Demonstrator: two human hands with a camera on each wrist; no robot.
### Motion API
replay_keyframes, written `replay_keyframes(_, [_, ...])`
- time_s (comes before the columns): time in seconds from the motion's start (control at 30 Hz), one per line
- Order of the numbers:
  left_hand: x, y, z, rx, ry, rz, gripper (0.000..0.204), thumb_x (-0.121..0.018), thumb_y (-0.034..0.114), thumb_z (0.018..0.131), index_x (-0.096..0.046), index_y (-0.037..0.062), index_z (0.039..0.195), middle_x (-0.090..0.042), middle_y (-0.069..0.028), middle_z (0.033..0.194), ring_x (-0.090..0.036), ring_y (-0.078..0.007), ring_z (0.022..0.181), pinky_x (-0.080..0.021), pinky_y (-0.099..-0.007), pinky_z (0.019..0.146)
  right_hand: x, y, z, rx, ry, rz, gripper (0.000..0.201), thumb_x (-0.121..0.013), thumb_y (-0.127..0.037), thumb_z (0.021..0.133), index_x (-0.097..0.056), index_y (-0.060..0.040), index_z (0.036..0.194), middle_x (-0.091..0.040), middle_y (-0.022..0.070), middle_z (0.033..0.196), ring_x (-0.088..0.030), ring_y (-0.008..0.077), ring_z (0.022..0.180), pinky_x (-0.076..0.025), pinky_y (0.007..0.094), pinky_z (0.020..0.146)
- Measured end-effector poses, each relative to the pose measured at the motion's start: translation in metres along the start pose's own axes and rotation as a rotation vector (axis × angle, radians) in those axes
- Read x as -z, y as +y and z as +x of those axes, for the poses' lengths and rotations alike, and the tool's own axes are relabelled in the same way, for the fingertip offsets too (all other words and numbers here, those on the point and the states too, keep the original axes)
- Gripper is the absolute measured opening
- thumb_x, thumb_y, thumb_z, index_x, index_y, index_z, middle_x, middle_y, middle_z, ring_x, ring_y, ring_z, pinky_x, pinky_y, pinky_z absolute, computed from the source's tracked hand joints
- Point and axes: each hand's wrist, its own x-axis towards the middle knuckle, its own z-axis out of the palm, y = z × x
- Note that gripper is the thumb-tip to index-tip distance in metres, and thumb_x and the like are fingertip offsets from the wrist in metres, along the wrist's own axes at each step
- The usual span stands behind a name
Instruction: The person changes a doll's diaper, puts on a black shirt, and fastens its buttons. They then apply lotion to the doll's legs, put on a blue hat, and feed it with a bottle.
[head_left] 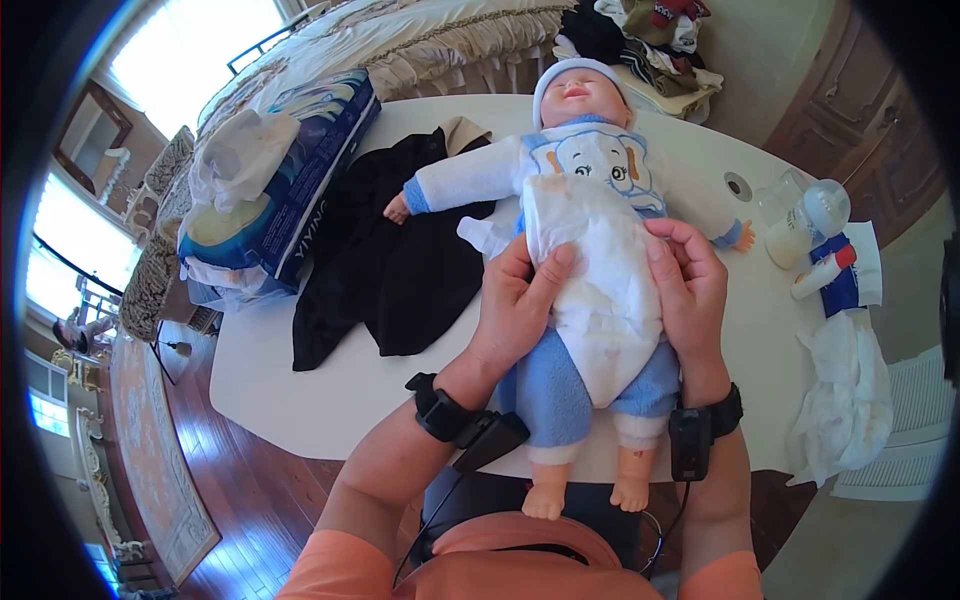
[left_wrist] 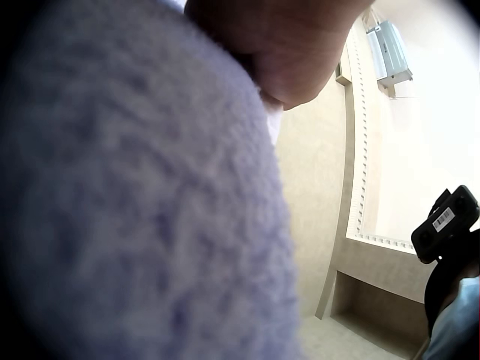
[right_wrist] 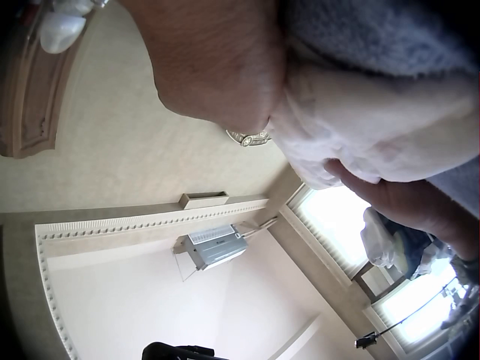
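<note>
A person who wore an orange top (head_left: 520, 582), short sleeves (head_left: 335, 568) that left forearms bare, a black strap (head_left: 430, 407) that circled the left wrist, another strap (head_left: 728, 410) on the right, blocky black left (head_left: 492, 440) and right (head_left: 689, 447) devices, thin dark cables (head_left: 430, 517) that trailed down.

Blue fleece (left_wrist: 150, 202) a blur, partly beyond left wrist view's edge
</note>
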Motion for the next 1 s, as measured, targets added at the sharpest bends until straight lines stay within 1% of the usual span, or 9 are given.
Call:
replay_keyframes(0.23, [-0.001,0.0006,0.0001,-0.003,-0.005,-0.012,0.026,-0.051,0.018,0.088,-0.053,-0.0025,0.104,-0.06,-0.0051,0.09,-0.055,-0.006,0.078,-0.044,-0.0186,0.068,0.0002,-0.0014,-0.0001,0.003,-0.003,-0.003,0.018,-0.053,-0.006,0.084,-0.052,0.0034,0.099,-0.06,0.0067,0.085,-0.054,0.0068,0.074,-0.044,0.019,0.067])
replay_keyframes(0.3, [-0.0009,0.0004,0.0003,-0.003,-0.006,-0.014,0.026,-0.051,0.018,0.088,-0.053,-0.0025,0.104,-0.06,-0.0051,0.09,-0.055,-0.006,0.078,-0.044,-0.0186,0.068,0.0018,-0.0021,-0.0008,-0.022,-0.013,-0.029,0.019,-0.052,-0.006,0.084,-0.051,0.0036,0.1,-0.06,0.0068,0.084,-0.054,0.0069,0.073,-0.044,0.0191,0.066])
replay_keyframes(0.4, [-0.0001,-0.0001,0.0001,0.0,-0.011,-0.015,0.026,-0.051,0.018,0.088,-0.053,-0.0025,0.104,-0.06,-0.0053,0.09,-0.055,-0.0061,0.078,-0.044,-0.0186,0.068,-0.001,-0.0023,-0.0005,-0.003,-0.002,-0.008,0.019,-0.052,-0.005,0.084,-0.051,0.0037,0.101,-0.06,0.0068,0.084,-0.054,0.007,0.073,-0.044,0.019,0.066])
replay_keyframes(0.87, [0.0002,-0.0012,0.0003,-0.003,-0.006,0.002,0.027,-0.051,0.018,0.087,-0.053,-0.0027,0.104,-0.06,-0.0055,0.091,-0.055,-0.0062,0.079,-0.044,-0.0191,0.069,0.0007,0.001,0.0001,0.004,-0.008,-0.011,0.019,-0.052,-0.007,0.084,-0.052,0.0038,0.1,-0.06,0.0071,0.085,-0.055,0.0074,0.074,-0.044,0.0193,0.067])
replay_keyframes(0.93, [0.0006,-0.0011,0.0005,-0.014,-0.011,0.023,0.027,-0.05,0.018,0.088,-0.052,-0.0027,0.105,-0.06,-0.0045,0.09,-0.054,-0.0057,0.077,-0.044,-0.0194,0.067,0.0007,0.0011,0.0002,0.009,-0.008,-0.011,0.019,-0.052,-0.007,0.084,-0.052,0.0038,0.1,-0.06,0.0071,0.085,-0.055,0.0074,0.074,-0.044,0.0193,0.067])
replay_keyframes(1.0, [0.001,-0.0013,0.0005,-0.016,-0.014,0.025,0.027,-0.05,0.018,0.088,-0.052,-0.0027,0.105,-0.06,-0.0044,0.09,-0.054,-0.0057,0.077,-0.044,-0.0194,0.067,0.0005,0.0004,0.0,0.005,-0.008,-0.01,0.019,-0.052,-0.007,0.084,-0.052,0.0038,0.1,-0.06,0.007,0.085,-0.055,0.0074,0.074,-0.044,0.0193,0.067])
